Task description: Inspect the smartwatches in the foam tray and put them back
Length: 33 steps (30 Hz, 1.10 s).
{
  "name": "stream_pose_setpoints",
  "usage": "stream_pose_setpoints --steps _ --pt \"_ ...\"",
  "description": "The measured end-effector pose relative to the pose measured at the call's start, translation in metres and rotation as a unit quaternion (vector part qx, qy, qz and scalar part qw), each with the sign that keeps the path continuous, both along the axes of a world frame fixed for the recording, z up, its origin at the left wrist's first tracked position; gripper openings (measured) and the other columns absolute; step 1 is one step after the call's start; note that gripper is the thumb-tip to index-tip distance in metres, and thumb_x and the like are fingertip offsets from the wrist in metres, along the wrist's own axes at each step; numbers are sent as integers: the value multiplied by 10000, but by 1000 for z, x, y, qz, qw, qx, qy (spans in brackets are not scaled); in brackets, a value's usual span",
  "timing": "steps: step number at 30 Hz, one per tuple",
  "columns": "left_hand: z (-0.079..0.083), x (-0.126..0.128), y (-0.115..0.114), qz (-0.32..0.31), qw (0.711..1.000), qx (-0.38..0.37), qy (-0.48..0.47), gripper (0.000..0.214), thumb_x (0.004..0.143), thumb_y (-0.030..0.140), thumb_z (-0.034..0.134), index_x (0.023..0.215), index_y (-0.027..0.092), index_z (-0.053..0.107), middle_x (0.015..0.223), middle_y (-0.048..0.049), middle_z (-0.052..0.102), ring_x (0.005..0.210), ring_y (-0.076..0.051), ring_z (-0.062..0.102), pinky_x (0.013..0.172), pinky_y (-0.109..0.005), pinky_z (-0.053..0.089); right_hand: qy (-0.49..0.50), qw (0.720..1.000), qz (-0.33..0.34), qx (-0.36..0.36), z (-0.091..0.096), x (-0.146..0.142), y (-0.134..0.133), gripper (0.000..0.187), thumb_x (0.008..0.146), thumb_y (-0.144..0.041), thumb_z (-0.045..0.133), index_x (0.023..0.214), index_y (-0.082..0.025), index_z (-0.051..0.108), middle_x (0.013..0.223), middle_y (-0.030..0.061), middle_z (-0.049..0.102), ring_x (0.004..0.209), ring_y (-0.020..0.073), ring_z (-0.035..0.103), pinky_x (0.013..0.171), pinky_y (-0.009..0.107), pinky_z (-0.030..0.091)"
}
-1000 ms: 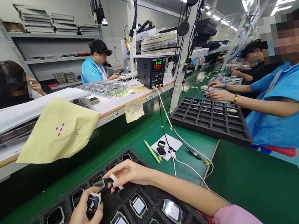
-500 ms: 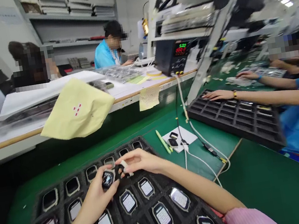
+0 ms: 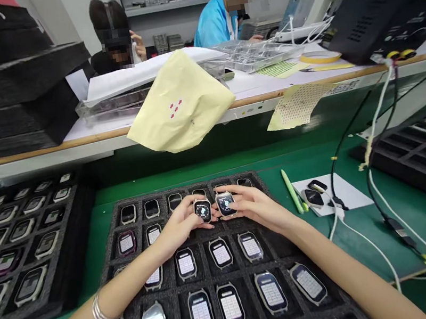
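Note:
My left hand [image 3: 184,219] is closed on a smartwatch [image 3: 203,211] without a strap, its dark dial lit and facing up. Beside it, my right hand [image 3: 253,206] grips a second smartwatch [image 3: 226,204], also showing a lit dial, with the thumb over its screen edge. Both watches are held close together above the far part of a black foam tray [image 3: 173,290]. Rows of watch bodies lie in the tray's compartments. Many, such as one watch [image 3: 220,252], have white lit screens; those in the far row, such as this one [image 3: 128,214], are dark.
Another foam tray of watches [image 3: 63,269] stands at left, below stacked black trays [image 3: 3,90]. At right lie a green pen [image 3: 292,190], white paper [image 3: 347,191] with watch parts, and cables [image 3: 372,247]. A yellow sheet [image 3: 184,105] hangs from the shelf edge. Two people sit beyond.
The view has turned left, bringing the left tray into sight. My right hand, earlier at a small pale piece, now holds a lit watch beside the one in my left hand.

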<state>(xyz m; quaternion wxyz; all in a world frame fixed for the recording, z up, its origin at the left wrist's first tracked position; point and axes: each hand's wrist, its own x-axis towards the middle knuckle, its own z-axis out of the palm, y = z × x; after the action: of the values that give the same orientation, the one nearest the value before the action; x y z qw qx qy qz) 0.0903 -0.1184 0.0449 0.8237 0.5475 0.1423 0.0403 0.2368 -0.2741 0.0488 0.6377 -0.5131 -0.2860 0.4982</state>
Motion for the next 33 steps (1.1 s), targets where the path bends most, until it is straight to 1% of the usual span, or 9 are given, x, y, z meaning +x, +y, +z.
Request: stream_pose_setpoints --steps 3,9,13,19,23,25,27,29,33 --pt "1 0 -1 0 1000 16 -1 430 658 95 542 1079 175 508 991 -72 670 918 -213 647 801 -373 526 -18 1000 -1 -4 1 -1 0 503 783 -233 689 1250 -144 523 1032 121 665 983 278 626 885 450 494" --pt "7 0 -3 -5 999 33 -6 418 664 96 557 1071 173 505 1004 -75 665 928 -206 641 799 -361 531 -43 999 1 11 1 -1 -1 478 776 -199 669 1232 -147 536 1040 121 667 982 274 629 853 405 503" --pt "3 0 -2 -16 999 35 -14 418 675 102 561 1081 180 498 1015 -75 655 913 -208 647 780 -356 534 -67 998 6 15 -2 0 -1 479 802 -234 676 1248 -142 526 1048 128 663 975 275 631 836 401 510" --pt "-5 0 -2 -24 998 41 -35 397 702 108 556 1085 190 497 954 -58 648 862 -202 653 749 -363 541 -131 991 -4 10 -5 -1 -1 436 833 -277 683 1220 -137 541 1006 115 672 905 241 649 807 364 520" --pt "-5 0 -1 -14 998 40 -38 427 696 94 565 1102 198 482 958 -51 640 859 -194 652 755 -358 541 -130 991 28 7 0 -3 -4 632 751 -247 760 1302 -161 461 1095 105 629 1007 250 608 923 410 470" --pt "-4 -1 -1 -20 998 40 -39 426 700 86 565 1102 194 474 963 -56 641 855 -191 654 753 -353 541 -132 990 40 2 3 -4 -6 698 728 -235 772 1328 -168 422 1121 103 610 1042 252 590 945 417 456" --pt "-5 0 -1 -30 998 42 -44 411 717 90 568 1103 187 464 952 -63 645 854 -191 655 746 -348 541 -155 987 49 -7 4 -1 -8 659 745 -229 749 1314 -170 422 1102 97 613 1036 249 592 924 404 469" --pt "-6 0 -2 -39 997 45 -50 380 748 127 584 1103 180 459 931 -68 649 858 -194 655 745 -350 541 -209 976 52 -25 3 4 -10 555 760 -217 721 1251 -170 468 1064 89 624 991 247 610 881 384 491" --pt "-7 0 -3 -46 996 52 -51 351 791 257 623 1094 176 465 924 -77 649 855 -197 654 746 -357 540 -373 925 18 -78 -7 19 -13 275 788 -227 666 1045 -153 602 969 77 644 863 240 627 806 366 505"
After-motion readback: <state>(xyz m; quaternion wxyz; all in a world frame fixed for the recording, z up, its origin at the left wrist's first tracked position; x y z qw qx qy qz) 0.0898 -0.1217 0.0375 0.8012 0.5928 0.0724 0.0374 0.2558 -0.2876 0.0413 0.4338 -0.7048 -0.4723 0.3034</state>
